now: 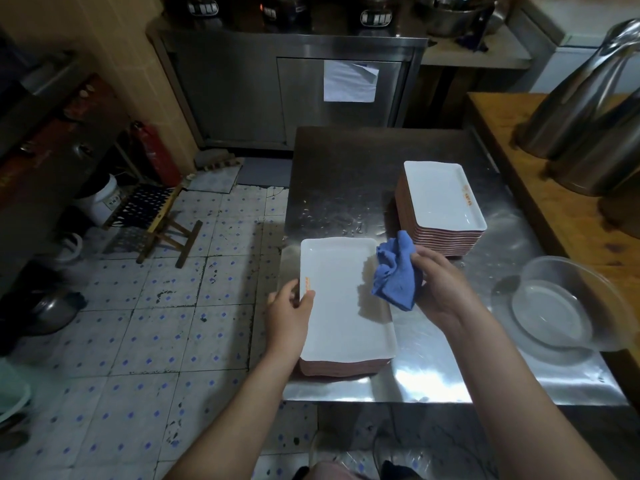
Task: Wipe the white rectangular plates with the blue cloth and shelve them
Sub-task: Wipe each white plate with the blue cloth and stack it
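Observation:
A stack of white rectangular plates (341, 306) lies at the near left corner of the steel table (346, 174). My left hand (289, 315) grips the top plate's left rim, thumb on the edge beside an orange mark. My right hand (440, 285) holds a crumpled blue cloth (394, 271) just above the top plate's right edge. A second, taller stack of white plates (441, 202) with reddish undersides stands farther back on the right.
A clear plastic bowl (568, 303) sits at the table's right edge. Large steel kettles (585, 123) stand on a wooden counter (561, 209) to the right. On the tiled floor to the left are a folding stool (156, 216), a red extinguisher (156, 154) and a white bucket (102, 199).

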